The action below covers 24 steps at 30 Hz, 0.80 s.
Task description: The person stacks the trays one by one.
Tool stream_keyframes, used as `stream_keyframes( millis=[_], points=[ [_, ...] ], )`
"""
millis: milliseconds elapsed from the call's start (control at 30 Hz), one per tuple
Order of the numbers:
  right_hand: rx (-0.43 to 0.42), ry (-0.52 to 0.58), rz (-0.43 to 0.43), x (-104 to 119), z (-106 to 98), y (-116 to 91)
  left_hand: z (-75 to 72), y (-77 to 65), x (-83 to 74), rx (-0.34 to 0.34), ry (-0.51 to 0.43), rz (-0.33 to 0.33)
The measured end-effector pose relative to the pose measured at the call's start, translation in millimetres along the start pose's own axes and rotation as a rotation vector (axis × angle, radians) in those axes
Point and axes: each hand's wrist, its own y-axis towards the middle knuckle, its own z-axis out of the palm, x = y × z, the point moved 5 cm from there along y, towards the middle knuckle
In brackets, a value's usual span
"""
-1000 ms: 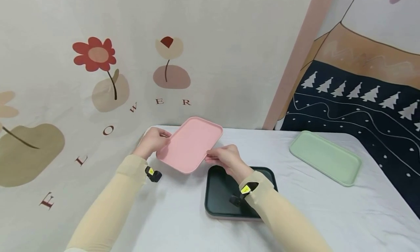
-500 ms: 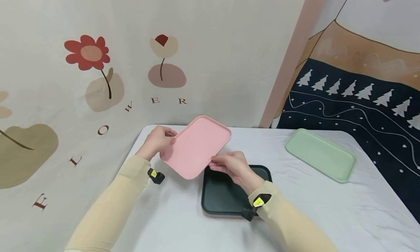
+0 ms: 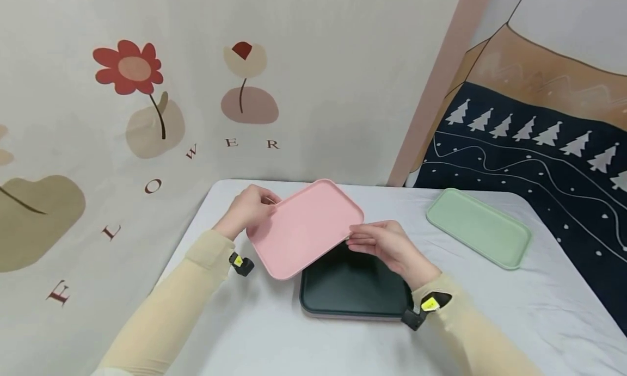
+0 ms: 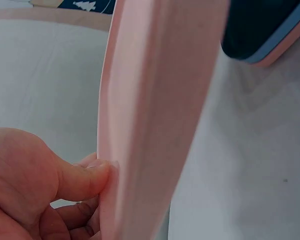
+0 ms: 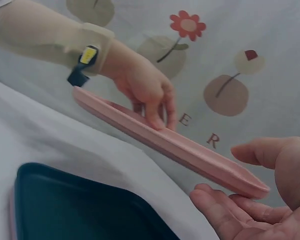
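A pink rectangular tray [image 3: 308, 223] is held tilted above the table, its near right edge overlapping the dark green tray [image 3: 357, 289] in the head view. My left hand [image 3: 252, 206] pinches its left edge, thumb on the inner side, as the left wrist view shows. At the opposite corner is my right hand [image 3: 392, 248]. In the right wrist view its fingers [image 5: 217, 202] lie under the pink tray's rim, while the thumb stands apart above it. Whether those fingers bear the tray's weight is unclear. Below the dark green tray, blue-grey and pink layers [image 4: 285, 47] show.
A light green oblong tray [image 3: 477, 229] lies at the right on the white-covered table [image 3: 470, 310]. Behind the table hangs a wall cloth [image 3: 343, 93] printed with flowers and letters. Dark fabric with white trees [image 3: 519, 164] is at the right.
Both hands have moved right with the pink tray, which now overlaps the back left of the dark green tray. The dark green and light green trays stay in place.
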Motion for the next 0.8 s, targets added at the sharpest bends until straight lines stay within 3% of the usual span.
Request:
stream_keyframes(
  millis=[333,800],
  points=[
    [-0.084,-0.168,0.069,23,-39,-3,15.9,-5.3,-23.2,0.058,0.029,0.07],
    [0.05,-0.246,0.138,27,-52,-6,35.9,-16.7,-53.4,0.157,0.057,0.144]
  ],
)
